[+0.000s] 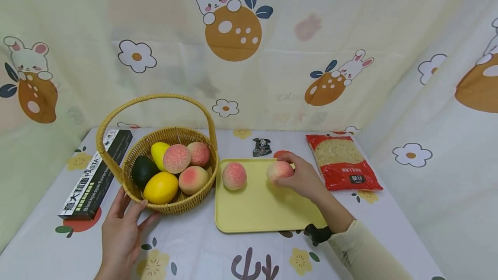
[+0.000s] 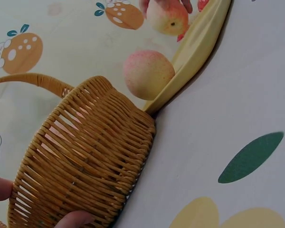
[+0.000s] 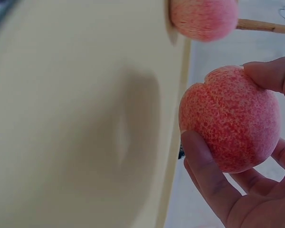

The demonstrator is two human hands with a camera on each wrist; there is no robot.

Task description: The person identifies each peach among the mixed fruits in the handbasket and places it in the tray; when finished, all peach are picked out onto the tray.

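My right hand (image 1: 301, 176) pinches a peach (image 3: 230, 118) between thumb and fingers, held above the right half of the yellow tray (image 1: 268, 211). A second peach (image 1: 234, 176) lies on the tray's left side. To the left stands a wicker basket (image 1: 186, 204) with a tall handle, filled with several peaches, two yellow lemons (image 1: 161, 188) and a dark green avocado (image 1: 145, 171). At the basket's front left, my left hand (image 1: 122, 228) holds its rim and outer wall; in the left wrist view only a fingertip and the thumb (image 2: 76, 220) show against the weave.
A black pasta box (image 1: 97, 176) lies left of the basket. Behind the tray is a small black wrapped packet (image 1: 262, 147). A red and clear bag of pasta (image 1: 344, 162) lies right of the tray. A patterned curtain (image 1: 272, 85) hangs behind the table.
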